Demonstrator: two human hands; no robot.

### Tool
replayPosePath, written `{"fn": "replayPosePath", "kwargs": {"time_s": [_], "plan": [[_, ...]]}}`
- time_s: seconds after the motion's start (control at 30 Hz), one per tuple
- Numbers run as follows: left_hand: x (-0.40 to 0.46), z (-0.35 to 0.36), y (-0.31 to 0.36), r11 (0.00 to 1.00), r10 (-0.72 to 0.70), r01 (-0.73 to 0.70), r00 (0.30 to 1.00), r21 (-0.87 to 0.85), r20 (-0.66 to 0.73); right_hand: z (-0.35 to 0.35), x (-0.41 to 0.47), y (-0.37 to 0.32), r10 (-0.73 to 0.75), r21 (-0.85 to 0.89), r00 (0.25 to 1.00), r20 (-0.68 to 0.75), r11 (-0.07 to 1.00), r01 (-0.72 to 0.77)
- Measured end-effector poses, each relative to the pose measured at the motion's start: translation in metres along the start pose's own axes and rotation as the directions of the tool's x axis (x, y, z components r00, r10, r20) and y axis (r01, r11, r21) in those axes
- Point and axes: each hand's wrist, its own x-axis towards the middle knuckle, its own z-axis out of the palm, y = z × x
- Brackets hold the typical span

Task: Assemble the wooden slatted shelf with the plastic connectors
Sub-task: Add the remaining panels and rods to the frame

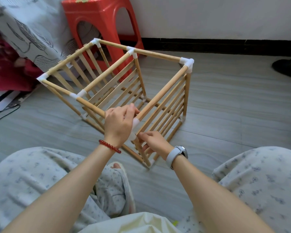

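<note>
The wooden slatted shelf (124, 84) stands on the grey floor (225, 106) before the seated person, frame largely assembled. The left hand (119, 122) grips the near-corner white connector (135, 122) — apparently steadying the joint. The right hand (154, 142) pinches the upright rod (142, 148) just below it — likely seating it home.

No text, label or number is legible anywhere.

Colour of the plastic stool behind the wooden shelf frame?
Red. The plastic stool shows in the head view, behind the wooden slatted shelf frame.
</note>
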Motion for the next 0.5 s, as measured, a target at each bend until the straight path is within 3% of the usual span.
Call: {"fn": "replayPosePath", "kwargs": {"time_s": [0.13, 0.23, 0.3, 0.4, 0.5], "plan": [[-0.022, -0.001, -0.031, 0.982, 0.139, -0.127, 0.987, 0.142, -0.082, -0.004, 0.001, 0.0, -0.108, 0.037, 0.946, -0.305, 0.992, 0.125], [-0.036, 0.009, -0.045, 0.98, 0.134, -0.113, 0.983, 0.164, -0.126, -0.006, 0.003, -0.001, -0.164, 0.058, 0.924, -0.345, 0.979, 0.196], [-0.037, 0.015, -0.047, 0.987, 0.118, -0.103, 0.986, 0.122, -0.116, -0.005, 0.001, -0.004, -0.235, -0.064, 0.9, -0.368, 0.972, 0.228], [-0.036, 0.016, -0.047, 0.992, 0.107, -0.098, 0.987, 0.085, -0.121, -0.003, -0.006, -0.011, -0.439, -0.261, 0.767, -0.468, 0.898, 0.354], [-0.033, 0.009, -0.05, 0.98, 0.156, -0.138, 0.979, 0.144, -0.129, -0.01, -0.014, -0.026, -0.633, -0.357, 0.554, -0.541, 0.769, 0.529]]}}
